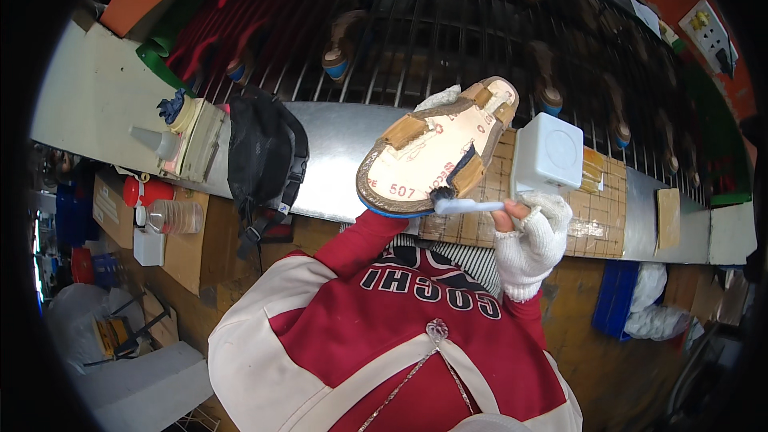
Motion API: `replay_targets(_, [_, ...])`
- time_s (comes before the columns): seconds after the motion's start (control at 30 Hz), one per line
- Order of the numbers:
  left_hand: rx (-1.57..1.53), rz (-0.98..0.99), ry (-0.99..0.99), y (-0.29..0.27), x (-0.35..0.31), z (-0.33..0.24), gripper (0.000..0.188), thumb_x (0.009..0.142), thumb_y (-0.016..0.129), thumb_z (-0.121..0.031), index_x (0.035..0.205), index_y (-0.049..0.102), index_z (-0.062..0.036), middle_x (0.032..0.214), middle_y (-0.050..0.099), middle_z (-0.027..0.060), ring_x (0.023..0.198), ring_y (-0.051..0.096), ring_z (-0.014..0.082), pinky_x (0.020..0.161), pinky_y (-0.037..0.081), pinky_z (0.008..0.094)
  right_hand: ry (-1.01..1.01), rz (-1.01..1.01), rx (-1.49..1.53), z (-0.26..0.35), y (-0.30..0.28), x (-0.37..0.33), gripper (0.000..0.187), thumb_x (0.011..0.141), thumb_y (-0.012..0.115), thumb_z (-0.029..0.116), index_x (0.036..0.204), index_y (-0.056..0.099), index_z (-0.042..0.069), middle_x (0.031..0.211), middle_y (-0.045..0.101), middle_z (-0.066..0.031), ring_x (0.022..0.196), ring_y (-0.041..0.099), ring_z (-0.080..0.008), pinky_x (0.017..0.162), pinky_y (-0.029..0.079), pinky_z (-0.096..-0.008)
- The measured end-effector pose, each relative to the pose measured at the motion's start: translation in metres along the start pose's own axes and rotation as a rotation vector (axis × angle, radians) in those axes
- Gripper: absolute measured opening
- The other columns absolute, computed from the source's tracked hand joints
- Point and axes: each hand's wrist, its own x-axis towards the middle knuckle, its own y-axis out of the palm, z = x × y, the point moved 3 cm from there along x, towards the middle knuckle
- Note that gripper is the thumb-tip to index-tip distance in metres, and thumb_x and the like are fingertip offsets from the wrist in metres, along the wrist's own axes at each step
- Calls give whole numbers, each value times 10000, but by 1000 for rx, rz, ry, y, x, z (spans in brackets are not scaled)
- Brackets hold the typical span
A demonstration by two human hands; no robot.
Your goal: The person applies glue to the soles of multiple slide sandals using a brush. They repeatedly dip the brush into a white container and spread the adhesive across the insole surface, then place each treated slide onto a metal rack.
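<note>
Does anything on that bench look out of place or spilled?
A black bag lies on the metal bench, its strap hanging over the near edge: perhaps out of place near the shoe. I see no spill.

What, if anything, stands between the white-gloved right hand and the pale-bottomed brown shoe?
Only the white-handled brush with dark bristles, held in the white-gloved right hand; its bristles reach the edge of the pale-bottomed brown shoe. No other obstacle is visible: the white plastic container sits off that path.

Black bag (262, 148), cardboard (590, 218) on metal bench (334, 148)
</note>
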Motion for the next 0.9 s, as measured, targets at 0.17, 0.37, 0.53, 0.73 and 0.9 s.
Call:
replay_targets(0.17, [-497, -121, -135, -12, -4, 6, 649, 1037, 550, -379, 1565, 297, -99, 1560, 344, 287, 1365, 473, 487, 1073, 467, 684, 56, 33, 11, -8, -12, -15, 280, 666, 898, 70, 910, 761, 85, 906, 678, -69, 864, 608, -264, 809, 469, -390])
replay_targets(0.37, [502, -175, 136, 8, -18, -21, 748, 793, 839, -7, 1441, 472, -82, 1332, 594, 72, 1205, 602, 234, 1077, 490, 399, 305, 161, -281, -57, -66, -45, 139, 758, 830, 152, 808, 720, 84, 810, 666, -27, 765, 582, -222, 757, 380, -359])
replay_targets(0.53, [58, -267, 59, -27, -20, -33, 1036, 823, 507, -862, 1590, 307, -194, 1558, 420, 129, 1350, 497, 379, 1140, 414, 559, 404, 272, -609, -90, -92, -73, 138, 763, 815, 186, 777, 688, 134, 800, 656, 8, 785, 602, -206, 773, 370, -369])
replay_targets(0.73, [-104, -322, -209, -63, -38, 2, 868, 952, 594, -591, 1504, 364, 38, 1251, 630, 225, 949, 703, 328, 1016, 520, 493, 268, 326, -815, -102, -77, -76, 143, 756, 803, 223, 815, 681, 176, 838, 666, 7, 780, 602, -218, 772, 380, -396])
replay_targets(0.9, [-79, -235, -251, -46, -47, 3, 745, 976, 626, -459, 1439, 429, 90, 1074, 685, 200, 824, 717, 280, 1001, 524, 461, 273, 405, -742, -102, -86, -68, 129, 800, 785, 228, 811, 678, 157, 778, 641, -10, 741, 595, -237, 753, 385, -392])
